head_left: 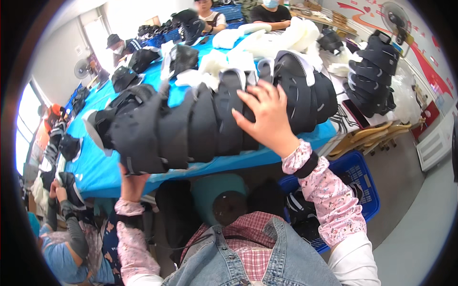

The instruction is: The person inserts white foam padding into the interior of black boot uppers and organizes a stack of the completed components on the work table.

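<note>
Stack of black shoe uppers (204, 121) over the bench (98, 164) edge. Our right hand (265, 113) fanned on it; left hand (132, 185) under one end, grip hidden. Step, we judge: steadying; next calls for level support.

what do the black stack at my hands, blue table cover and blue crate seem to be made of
Black stack: probably matte fabric or similar soft sheet, judging by dull, softly curved layers; the exact material is unclear.
Blue table cover: likely thin plastic sheeting, with a slight sheen.
Blue crate: looks like rigid moulded plastic, smooth, with rows of holes in its wall.
</note>
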The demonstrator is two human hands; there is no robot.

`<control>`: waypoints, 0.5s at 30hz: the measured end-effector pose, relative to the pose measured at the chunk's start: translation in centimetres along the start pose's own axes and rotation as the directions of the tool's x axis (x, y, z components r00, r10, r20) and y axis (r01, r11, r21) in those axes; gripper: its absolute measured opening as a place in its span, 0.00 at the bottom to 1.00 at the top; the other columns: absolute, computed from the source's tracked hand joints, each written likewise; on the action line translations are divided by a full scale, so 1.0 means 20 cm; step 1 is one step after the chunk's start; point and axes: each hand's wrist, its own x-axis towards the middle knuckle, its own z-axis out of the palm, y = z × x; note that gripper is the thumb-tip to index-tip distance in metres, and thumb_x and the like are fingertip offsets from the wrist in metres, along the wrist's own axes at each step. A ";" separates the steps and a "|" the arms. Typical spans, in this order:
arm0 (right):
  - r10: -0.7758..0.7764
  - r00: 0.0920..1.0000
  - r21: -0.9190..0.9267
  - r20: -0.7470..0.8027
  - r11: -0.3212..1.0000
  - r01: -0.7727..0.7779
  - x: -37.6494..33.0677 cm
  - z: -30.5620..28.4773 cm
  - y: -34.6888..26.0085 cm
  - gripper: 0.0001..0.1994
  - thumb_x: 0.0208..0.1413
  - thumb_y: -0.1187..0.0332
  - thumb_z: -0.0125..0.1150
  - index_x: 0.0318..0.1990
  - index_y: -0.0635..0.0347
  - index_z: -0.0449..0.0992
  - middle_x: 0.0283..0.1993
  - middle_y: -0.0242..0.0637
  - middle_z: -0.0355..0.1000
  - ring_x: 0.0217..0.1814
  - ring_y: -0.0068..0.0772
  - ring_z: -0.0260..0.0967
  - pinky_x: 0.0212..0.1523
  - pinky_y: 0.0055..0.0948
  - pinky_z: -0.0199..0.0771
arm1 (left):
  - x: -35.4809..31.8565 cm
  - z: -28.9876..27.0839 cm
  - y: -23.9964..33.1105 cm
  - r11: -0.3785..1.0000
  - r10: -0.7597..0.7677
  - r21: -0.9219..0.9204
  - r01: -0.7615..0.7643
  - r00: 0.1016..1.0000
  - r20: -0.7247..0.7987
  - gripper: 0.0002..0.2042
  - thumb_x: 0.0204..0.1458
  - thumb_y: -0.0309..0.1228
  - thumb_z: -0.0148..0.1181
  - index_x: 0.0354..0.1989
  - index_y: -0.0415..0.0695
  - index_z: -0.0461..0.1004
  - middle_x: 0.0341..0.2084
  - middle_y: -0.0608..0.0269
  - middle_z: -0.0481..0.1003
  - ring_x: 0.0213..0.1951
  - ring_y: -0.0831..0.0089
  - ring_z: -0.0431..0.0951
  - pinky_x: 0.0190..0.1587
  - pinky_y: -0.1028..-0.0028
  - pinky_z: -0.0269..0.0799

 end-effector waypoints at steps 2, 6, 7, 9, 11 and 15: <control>0.052 0.993 0.038 0.102 0.998 -0.056 -0.06 0.05 -0.07 0.18 0.50 0.56 0.57 0.46 0.54 0.74 0.48 0.37 0.68 0.56 0.38 0.61 0.60 0.50 0.49 | -0.08 -0.21 -0.04 0.981 0.012 0.192 -0.002 0.999 -0.050 0.31 0.55 0.55 0.45 0.63 0.51 0.54 0.61 0.62 0.58 0.61 0.61 0.58 0.60 0.56 0.55; 0.011 1.000 0.017 0.017 1.000 -0.011 -0.05 -0.04 0.04 0.16 0.53 0.62 0.55 0.48 0.56 0.72 0.52 0.39 0.66 0.57 0.40 0.60 0.59 0.41 0.53 | -0.20 -0.38 0.09 0.841 -0.005 0.537 0.068 0.993 -0.119 0.34 0.55 0.57 0.43 0.66 0.51 0.48 0.64 0.62 0.52 0.63 0.60 0.55 0.61 0.60 0.55; 0.013 1.000 -0.105 -0.022 0.994 -0.015 -0.07 -0.09 0.12 0.15 0.54 0.63 0.54 0.48 0.56 0.72 0.52 0.39 0.66 0.58 0.41 0.59 0.59 0.41 0.53 | -0.20 -0.33 0.10 0.850 -0.009 0.522 0.068 0.994 -0.113 0.34 0.55 0.57 0.43 0.66 0.51 0.48 0.64 0.62 0.52 0.63 0.60 0.55 0.61 0.60 0.55; 0.115 0.980 -0.214 -0.162 0.965 -0.149 -0.12 -0.17 0.39 0.15 0.57 0.64 0.50 0.49 0.58 0.71 0.54 0.46 0.64 0.59 0.46 0.58 0.58 0.42 0.54 | -0.21 -0.18 0.12 0.876 -0.070 0.476 0.076 0.997 -0.029 0.36 0.55 0.58 0.40 0.67 0.51 0.43 0.65 0.62 0.51 0.64 0.61 0.53 0.62 0.61 0.53; 0.303 0.913 -0.185 -0.272 0.915 -0.358 -0.23 -0.22 0.79 0.20 0.59 0.59 0.49 0.52 0.66 0.68 0.54 0.52 0.63 0.57 0.51 0.58 0.58 0.40 0.55 | -0.21 -0.20 0.11 0.807 -0.072 0.572 0.148 0.986 -0.153 0.38 0.51 0.67 0.32 0.67 0.59 0.45 0.64 0.67 0.53 0.63 0.62 0.54 0.59 0.53 0.52; 0.899 0.391 0.446 0.197 0.273 -0.852 -0.27 -0.20 1.15 0.32 0.57 0.45 0.48 0.52 0.72 0.67 0.51 0.45 0.68 0.51 0.36 0.65 0.53 0.29 0.61 | -0.19 -0.13 0.11 0.834 -0.082 0.484 0.265 0.927 -0.367 0.39 0.48 0.69 0.36 0.64 0.57 0.54 0.59 0.68 0.62 0.59 0.66 0.62 0.55 0.60 0.59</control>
